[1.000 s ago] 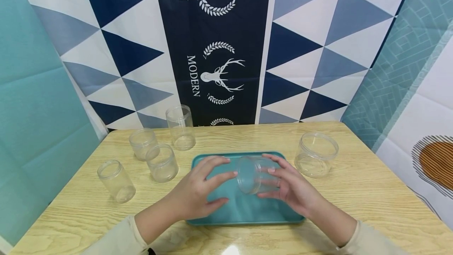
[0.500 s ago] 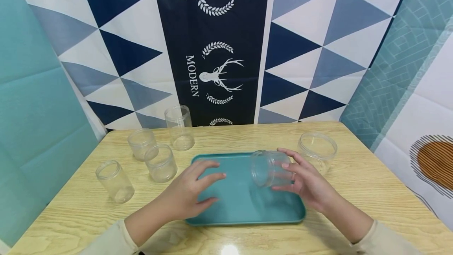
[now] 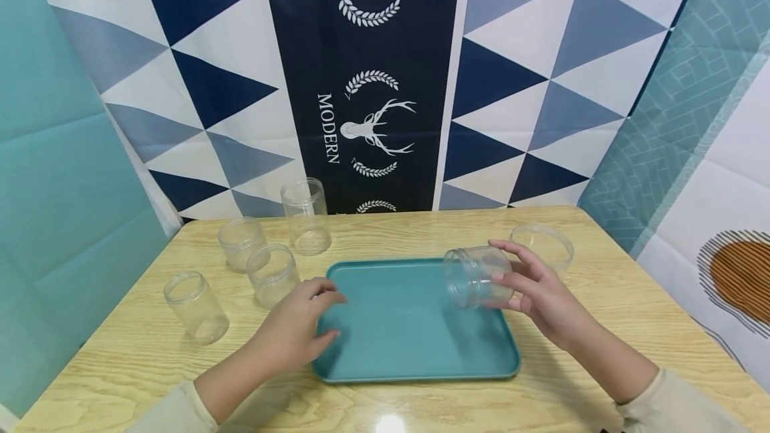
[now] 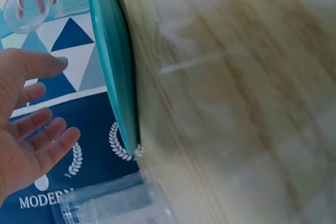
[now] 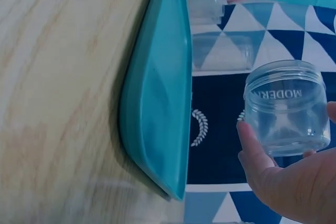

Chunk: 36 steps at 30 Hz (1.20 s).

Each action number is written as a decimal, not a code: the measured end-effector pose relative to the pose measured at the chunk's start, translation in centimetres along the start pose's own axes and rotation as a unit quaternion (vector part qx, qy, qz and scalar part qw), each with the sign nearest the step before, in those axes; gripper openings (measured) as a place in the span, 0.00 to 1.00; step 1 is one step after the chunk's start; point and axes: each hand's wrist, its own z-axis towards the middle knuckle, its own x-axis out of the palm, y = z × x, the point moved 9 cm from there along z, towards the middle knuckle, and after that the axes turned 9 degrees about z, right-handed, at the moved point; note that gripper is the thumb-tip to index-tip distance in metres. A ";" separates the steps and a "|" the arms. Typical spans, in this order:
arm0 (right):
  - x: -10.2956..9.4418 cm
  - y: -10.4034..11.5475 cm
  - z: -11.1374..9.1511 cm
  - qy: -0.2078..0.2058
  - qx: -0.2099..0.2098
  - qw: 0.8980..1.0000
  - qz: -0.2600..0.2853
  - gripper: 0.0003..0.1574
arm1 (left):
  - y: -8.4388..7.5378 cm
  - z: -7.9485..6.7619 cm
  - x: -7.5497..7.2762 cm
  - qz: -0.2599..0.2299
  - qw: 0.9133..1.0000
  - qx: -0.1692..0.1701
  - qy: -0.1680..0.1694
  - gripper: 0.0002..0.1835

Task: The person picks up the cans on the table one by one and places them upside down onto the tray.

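Observation:
In the head view my right hand point(image 3: 544, 299) grips a clear plastic jar point(image 3: 472, 279) on its side, mouth to the left, above the right end of a teal tray point(image 3: 409, 326). The right wrist view shows the same jar point(image 5: 286, 116) between thumb and fingers, with nothing inside. My left hand point(image 3: 295, 326) hovers by the tray's left edge, fingers loosely bent and holding nothing. Close behind it stands a short clear jar point(image 3: 272, 277), partly overlapped by the hand. The left wrist view also has that left hand point(image 4: 31, 140), its palm showing and the fingers apart.
More clear jars stand on the left of the wooden table: a slim one point(image 3: 197, 309), a low one point(image 3: 242, 242) and a tall one point(image 3: 307, 216) at the back. A wide jar point(image 3: 550, 239) sits at the right, partly hidden behind my right hand. Patterned cloth point(image 3: 361, 85) hangs behind.
My right hand has carried the jar rightward, from over the tray's middle to its right end. My left hand has drawn back left, from over the tray to its left edge.

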 end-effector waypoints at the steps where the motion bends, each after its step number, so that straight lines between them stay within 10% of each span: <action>1: -0.1 0.1 0.0 -0.002 -0.004 1.000 -0.007 0.27 | 0.3 -0.1 0.1 -0.002 1.000 -0.015 0.005 0.25; 10: -0.5 1.3 0.6 -0.009 -0.038 0.994 -0.105 0.32 | 3.1 -0.8 1.7 -0.060 0.984 -0.158 0.063 0.26; 17: -0.3 2.1 1.0 -0.013 -0.074 0.968 -0.240 0.36 | 4.0 -1.1 2.7 -0.092 0.969 -0.211 0.086 0.27; 36: 1.7 4.0 2.2 0.061 -0.262 0.829 -0.490 0.40 | 5.6 -1.9 5.4 -0.203 0.916 -0.312 0.149 0.38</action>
